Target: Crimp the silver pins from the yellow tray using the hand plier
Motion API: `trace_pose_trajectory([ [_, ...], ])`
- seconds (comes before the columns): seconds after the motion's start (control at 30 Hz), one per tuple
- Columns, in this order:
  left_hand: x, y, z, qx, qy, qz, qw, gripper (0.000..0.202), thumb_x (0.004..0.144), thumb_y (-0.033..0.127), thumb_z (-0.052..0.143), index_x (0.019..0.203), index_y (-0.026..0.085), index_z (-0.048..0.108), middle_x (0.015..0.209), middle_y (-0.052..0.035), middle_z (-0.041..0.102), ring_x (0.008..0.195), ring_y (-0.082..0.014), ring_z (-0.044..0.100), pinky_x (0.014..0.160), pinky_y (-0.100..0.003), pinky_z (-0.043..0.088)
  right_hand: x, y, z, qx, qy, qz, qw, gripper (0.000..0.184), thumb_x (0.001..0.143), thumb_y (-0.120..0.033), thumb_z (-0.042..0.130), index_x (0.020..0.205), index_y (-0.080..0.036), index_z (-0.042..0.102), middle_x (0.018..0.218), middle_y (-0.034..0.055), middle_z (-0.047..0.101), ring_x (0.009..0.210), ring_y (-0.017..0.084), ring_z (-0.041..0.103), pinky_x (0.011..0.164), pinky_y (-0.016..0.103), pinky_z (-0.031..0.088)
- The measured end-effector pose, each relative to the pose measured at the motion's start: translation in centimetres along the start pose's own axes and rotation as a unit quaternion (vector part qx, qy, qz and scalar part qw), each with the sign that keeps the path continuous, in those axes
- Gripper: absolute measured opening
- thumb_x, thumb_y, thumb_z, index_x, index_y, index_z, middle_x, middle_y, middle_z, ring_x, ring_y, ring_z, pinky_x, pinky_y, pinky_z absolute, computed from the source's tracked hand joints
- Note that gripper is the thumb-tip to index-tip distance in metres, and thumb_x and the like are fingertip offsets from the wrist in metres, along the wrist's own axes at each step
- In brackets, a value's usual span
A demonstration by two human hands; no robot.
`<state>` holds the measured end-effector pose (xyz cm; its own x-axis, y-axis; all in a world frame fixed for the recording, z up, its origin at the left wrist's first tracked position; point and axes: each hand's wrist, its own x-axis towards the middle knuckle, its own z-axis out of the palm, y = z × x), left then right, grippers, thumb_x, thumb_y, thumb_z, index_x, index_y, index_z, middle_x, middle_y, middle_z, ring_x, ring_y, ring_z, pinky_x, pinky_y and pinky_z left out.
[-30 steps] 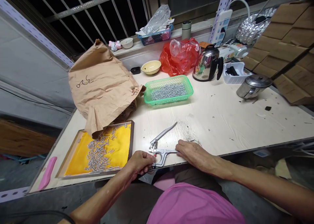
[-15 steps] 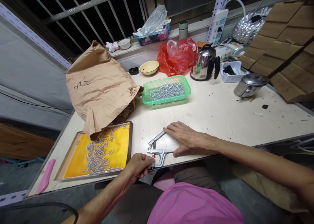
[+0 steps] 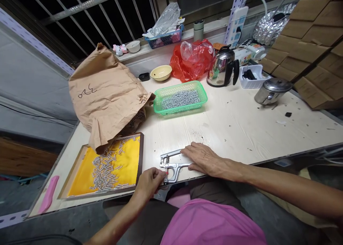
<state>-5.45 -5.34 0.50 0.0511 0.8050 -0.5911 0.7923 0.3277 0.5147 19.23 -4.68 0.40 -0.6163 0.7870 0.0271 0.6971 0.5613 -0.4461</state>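
Note:
A silver lever hand press (image 3: 175,165) with a spring on its plunger lies at the front edge of the table. My right hand (image 3: 205,158) grips its handles, fingers over the upper lever and thumb by the lower arm. At the jaw, my left hand (image 3: 151,180) is closed in a pinch; whatever it holds there is too small and hidden to name. A bit of red shows on the plunger near those fingertips. Left of this hand, a shallow tray (image 3: 141,153) with a yellow lining holds many small metal pins (image 3: 105,173).
A green basket (image 3: 182,111) of similar metal pieces stands behind the press. A large brown paper bag (image 3: 107,91) overlaps the tray's back. A pink-handled object (image 3: 49,195) lies far left. Further back are a kettle (image 3: 221,68), a metal pot (image 3: 272,91) and a red bag (image 3: 190,62).
The upper lever has come down toward the lower arm, with my right hand lowering on it. My left hand stays at the jaw.

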Motion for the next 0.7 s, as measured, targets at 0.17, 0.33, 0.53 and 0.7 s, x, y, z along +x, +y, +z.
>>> trace_pose_trajectory([
  [0.17,0.0,1.8,1.3,0.202,0.134,0.307,0.920,0.021,0.084,0.031,0.052,0.101,0.020,0.059,0.103,-0.0078,0.062,0.097,-0.0233,0.056,0.081,-0.037,0.047,-0.1,0.4,1.9,0.006,0.029,-0.002,1.000,0.036,0.083,-0.021,0.059,0.117,-0.017,0.046,0.101,0.0098,0.056,0.095,0.023,0.048,0.082,0.036,0.041],
  [0.33,2.8,3.5,2.5,0.297,0.093,0.427,0.849,0.056,0.080,0.023,0.059,0.130,0.016,0.038,0.133,-0.0150,0.047,0.122,-0.0288,0.043,0.100,-0.047,0.039,-0.9,1.1,2.3,0.014,0.055,-0.007,0.998,0.066,0.081,-0.025,0.064,0.136,-0.013,0.029,0.119,0.0152,0.051,0.112,0.027,0.044,0.092,0.042,0.039],
  [0.53,3.5,4.5,2.2,0.327,0.068,0.418,0.845,0.059,0.080,0.027,0.059,0.132,0.016,0.034,0.123,-0.0143,0.053,0.110,-0.0282,0.050,0.091,-0.045,0.045,-2.0,1.3,0.7,0.004,0.024,0.066,0.997,0.063,0.069,-0.029,0.074,0.122,-0.011,0.044,0.115,0.0164,0.050,0.110,0.031,0.044,0.090,0.047,0.040],
  [0.7,3.7,6.6,2.5,0.318,0.038,0.444,0.837,0.037,0.082,0.026,0.057,0.117,0.019,0.046,0.113,-0.0096,0.055,0.104,-0.0245,0.050,0.087,-0.041,0.046,-1.4,1.7,1.0,0.009,0.042,0.041,0.998,0.034,0.078,-0.025,0.067,0.107,-0.013,0.052,0.100,0.0106,0.053,0.095,0.024,0.047,0.082,0.038,0.043],
])
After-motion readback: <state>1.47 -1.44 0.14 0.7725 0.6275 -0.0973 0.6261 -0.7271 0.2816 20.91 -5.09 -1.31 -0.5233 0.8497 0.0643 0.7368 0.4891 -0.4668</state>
